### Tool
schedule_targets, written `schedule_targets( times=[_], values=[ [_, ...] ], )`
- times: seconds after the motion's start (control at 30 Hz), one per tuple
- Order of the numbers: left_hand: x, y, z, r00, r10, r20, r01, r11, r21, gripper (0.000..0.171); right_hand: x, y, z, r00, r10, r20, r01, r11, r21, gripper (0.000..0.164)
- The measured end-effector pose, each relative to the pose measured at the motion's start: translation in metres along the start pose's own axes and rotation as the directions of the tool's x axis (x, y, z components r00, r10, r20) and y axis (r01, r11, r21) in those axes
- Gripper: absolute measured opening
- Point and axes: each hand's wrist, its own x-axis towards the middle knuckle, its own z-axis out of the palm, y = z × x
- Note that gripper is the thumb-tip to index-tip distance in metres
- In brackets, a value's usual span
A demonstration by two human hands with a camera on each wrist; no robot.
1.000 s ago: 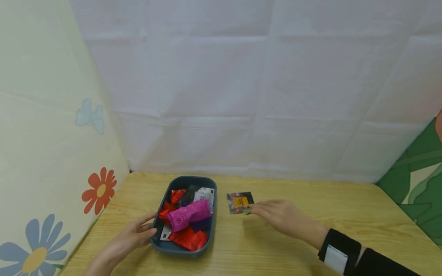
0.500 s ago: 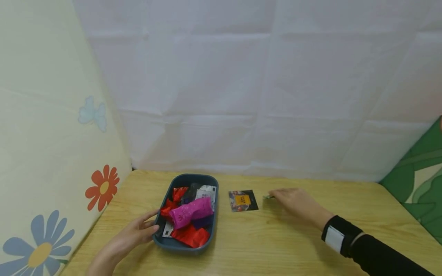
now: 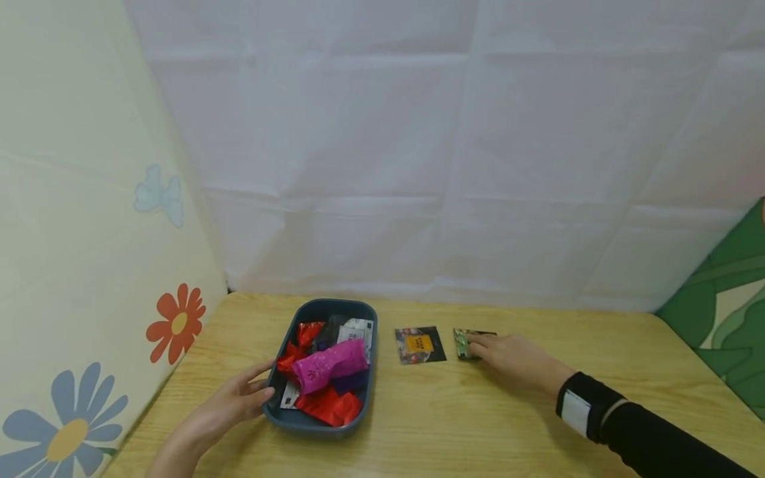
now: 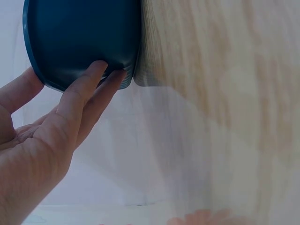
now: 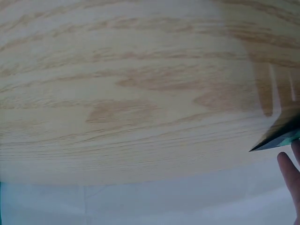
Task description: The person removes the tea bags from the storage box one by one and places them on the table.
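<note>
My left hand (image 3: 239,401) touches the outside of a dark blue plastic basket (image 3: 373,388) at its left side. In the left wrist view the fingers (image 4: 75,96) lie fairly straight against the basket wall (image 4: 84,42). A pink wrapped packet (image 3: 331,366), red packets (image 3: 331,408) and silver ones fill the basket. My right hand (image 3: 516,362) rests its fingertips on a small green and black sachet (image 3: 463,342) on the table, covering part of it. Only a corner of this sachet (image 5: 276,140) and some fingers show in the right wrist view.
A flat dark sachet with an orange label (image 3: 420,343) lies between the basket and the green sachet. The wooden table (image 3: 442,425) meets a white cloth backdrop (image 3: 370,252) behind, with a flower-printed cloth (image 3: 89,299) at the left.
My right hand has drawn the green sachet rightward, away from the orange-labelled one, and it now lies flatter on the table. The left hand stays at the basket.
</note>
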Motion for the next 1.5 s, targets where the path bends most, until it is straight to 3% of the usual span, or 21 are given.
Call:
schedule_targets(
  times=[0.33,0.67,0.87,1.07,1.3,1.5],
  values=[
    [-0.001,0.001,-0.001,0.999,-0.009,-0.031,0.009,1.000,0.019,0.070,0.019,-0.002,-0.010,1.000,-0.013,-0.027,0.015,0.998,0.058,0.015],
    [0.003,0.002,0.001,1.000,-0.006,-0.014,0.007,1.000,0.017,0.071,0.070,-0.018,-0.035,0.990,-0.082,-0.114,0.084,0.996,0.013,0.026],
    [0.004,0.000,0.000,1.000,-0.009,-0.021,0.009,1.000,0.022,0.070,0.106,-0.041,-0.048,0.968,-0.090,-0.233,0.109,0.992,0.069,0.032],
    [0.002,-0.001,-0.002,1.000,-0.009,-0.015,0.009,1.000,0.017,0.069,0.137,-0.063,-0.054,0.935,-0.139,-0.326,0.168,0.984,0.062,0.035],
    [0.000,0.000,-0.003,1.000,-0.009,-0.015,0.009,1.000,0.012,0.072,0.160,-0.087,-0.054,0.939,-0.191,-0.285,0.190,0.981,-0.030,0.036],
    [0.000,0.001,-0.001,1.000,0.000,-0.002,0.000,1.000,0.012,0.072,0.173,-0.110,-0.055,0.953,-0.182,-0.243,0.191,0.981,0.015,0.036]
  ],
)
